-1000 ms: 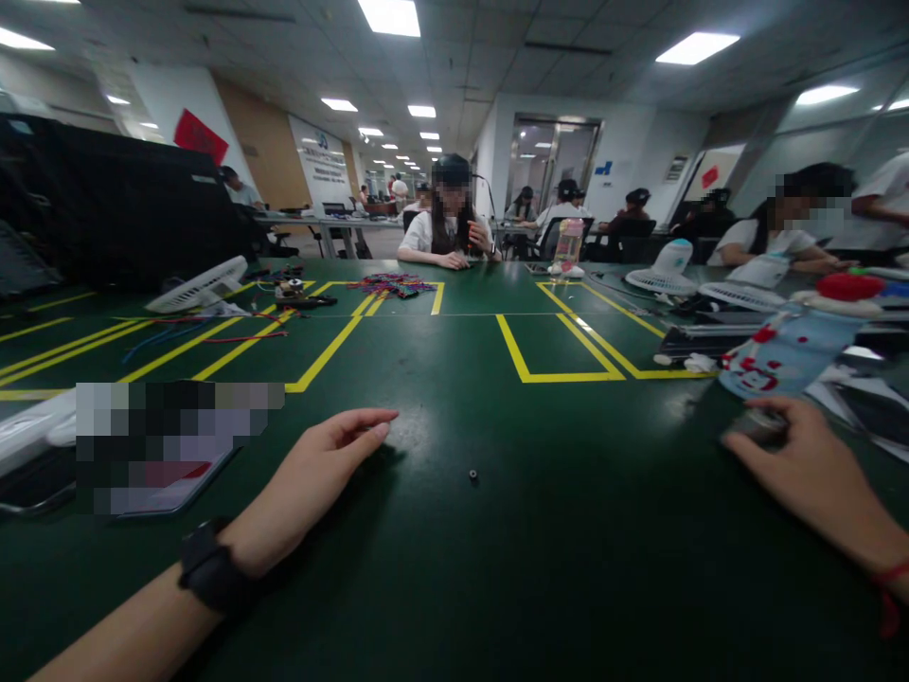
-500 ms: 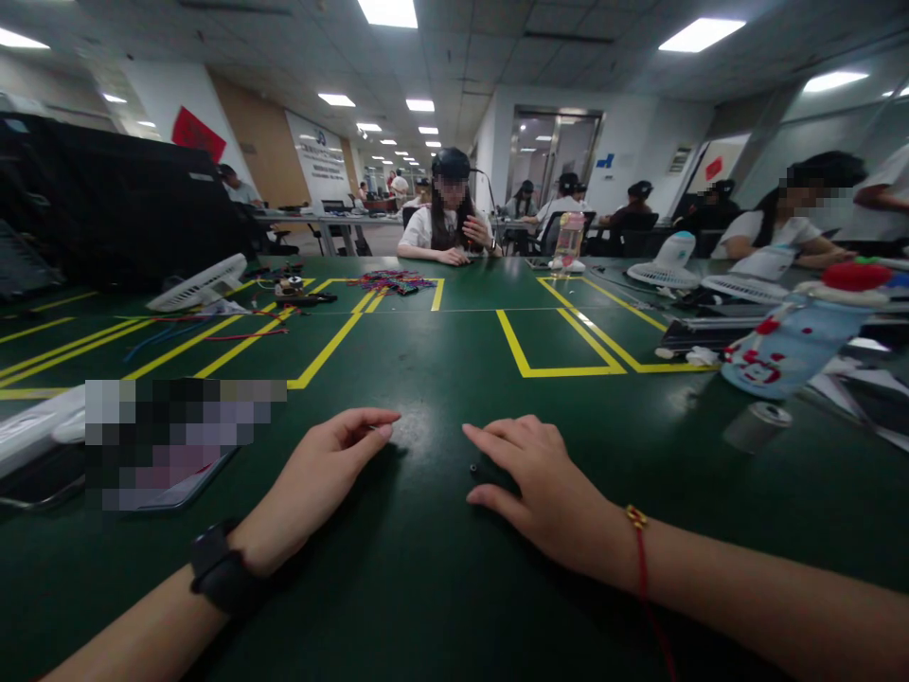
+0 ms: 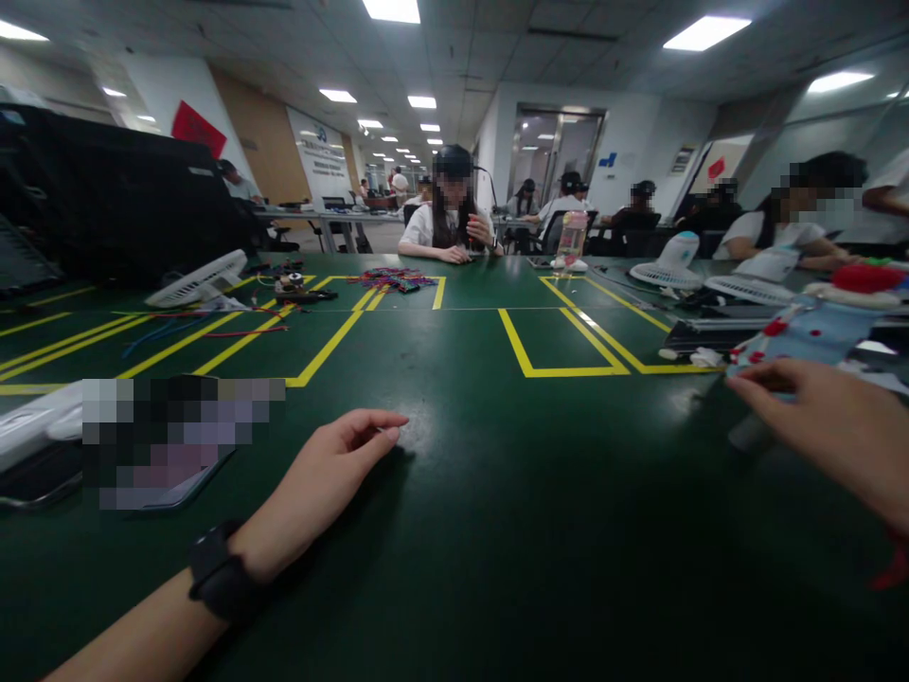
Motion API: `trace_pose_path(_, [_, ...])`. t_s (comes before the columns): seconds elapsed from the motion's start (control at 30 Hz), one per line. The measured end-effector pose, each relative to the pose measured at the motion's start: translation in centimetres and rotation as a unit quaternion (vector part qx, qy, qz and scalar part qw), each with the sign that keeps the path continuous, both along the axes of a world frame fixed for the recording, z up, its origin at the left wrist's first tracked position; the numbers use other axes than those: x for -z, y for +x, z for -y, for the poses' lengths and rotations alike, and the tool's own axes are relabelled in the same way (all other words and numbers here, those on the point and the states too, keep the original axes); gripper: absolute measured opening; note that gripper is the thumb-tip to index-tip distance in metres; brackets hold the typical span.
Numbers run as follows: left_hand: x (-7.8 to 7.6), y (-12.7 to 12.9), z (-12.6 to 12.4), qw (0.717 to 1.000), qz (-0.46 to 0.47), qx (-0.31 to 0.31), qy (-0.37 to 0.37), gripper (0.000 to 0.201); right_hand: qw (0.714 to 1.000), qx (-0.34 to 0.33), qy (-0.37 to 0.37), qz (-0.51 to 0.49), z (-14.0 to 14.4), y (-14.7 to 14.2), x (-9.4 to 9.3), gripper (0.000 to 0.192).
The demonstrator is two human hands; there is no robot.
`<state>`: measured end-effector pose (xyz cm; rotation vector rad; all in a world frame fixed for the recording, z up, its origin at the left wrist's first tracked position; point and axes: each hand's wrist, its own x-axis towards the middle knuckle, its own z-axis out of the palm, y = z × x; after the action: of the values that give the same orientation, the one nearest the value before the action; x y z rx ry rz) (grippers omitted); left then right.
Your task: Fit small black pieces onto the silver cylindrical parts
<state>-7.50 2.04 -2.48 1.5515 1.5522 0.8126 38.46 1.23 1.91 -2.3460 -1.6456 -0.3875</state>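
My left hand (image 3: 333, 478), with a black band on its wrist, rests low over the green table (image 3: 497, 530). Its thumb and fingertips are brought together; whatever is between them is too small to make out. At the right, my right hand (image 3: 838, 431) is raised in front of a light blue snowman-patterned cup (image 3: 824, 327) with a red top. Its fingers are drawn together, and I cannot see what they hold. Partly behind that hand stands a small grey cylinder (image 3: 745, 433), blurred; whether the hand touches it is unclear.
A phone-like slab (image 3: 205, 483), partly pixelated, lies left of my left hand. Farther off are a white fan (image 3: 203, 281), a pile of coloured wires (image 3: 394, 279) and a pink bottle (image 3: 570, 242). A person (image 3: 444, 223) sits opposite. More fans (image 3: 668, 270) stand at right.
My right hand has swung from the table's middle to the far right, by the cup. The small black object under it no longer shows there. My left hand has barely moved.
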Motion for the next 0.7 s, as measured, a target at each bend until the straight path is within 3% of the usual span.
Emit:
trace_pose_path(0.07, [0.0,0.1,0.0,1.0,-0.002,-0.001,0.001,0.034,0.998,0.036,-0.047,-0.024,0.1,2.9,0.5,0.029])
trace_pose_path(0.17, [0.0,-0.1,0.0,1.0,0.004,0.002,0.008,0.033,0.997,0.051,-0.056,-0.035,0.1,5.1,1.1,0.025])
trace_pose_path(0.3, [0.1,-0.3,0.0,1.0,0.003,0.003,0.005,0.031,0.995,0.088,-0.043,-0.022,-0.1,6.0,1.2,0.03])
trace_pose_path(0.7, [0.4,-0.2,0.0,1.0,0.0,0.001,0.005,0.03,0.99,0.109,-0.068,-0.059,0.3,6.6,1.2,0.034])
